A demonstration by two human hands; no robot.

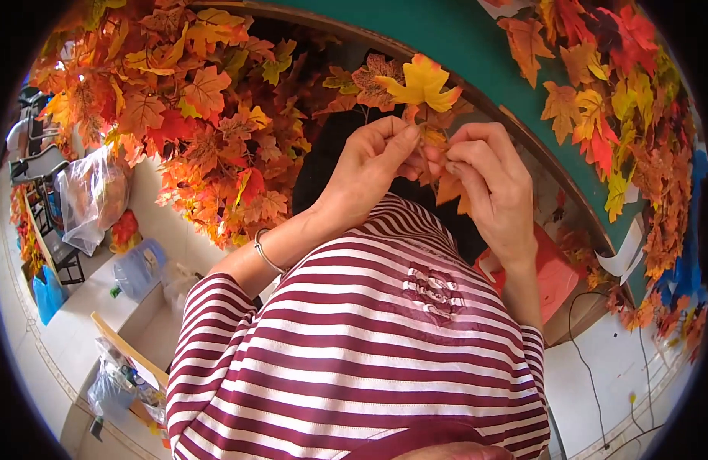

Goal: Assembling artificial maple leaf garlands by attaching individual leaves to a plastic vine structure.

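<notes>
In front of my chest, near the curved table edge, both hands work close together on a sprig of artificial maple leaves. My left hand (373, 161) pinches the thin stem between thumb and fingers. A bright yellow leaf (421, 84) stands up just beyond its fingertips, with orange leaves around and below it. My right hand (492, 169) is closed beside it, thumb against fingertips, right at the stem. Whatever is between those fingertips is too small to make out. An orange leaf (450, 188) hangs under the gap between the hands.
A thick heap of autumn leaf garlands (208, 100) hangs at the left. More garlands (599, 115) lie over the right side of the green tabletop (415, 31). A red container (549, 276) is below right, with cables (591, 368) on the floor. A clear plastic bag (93, 195) hangs far left.
</notes>
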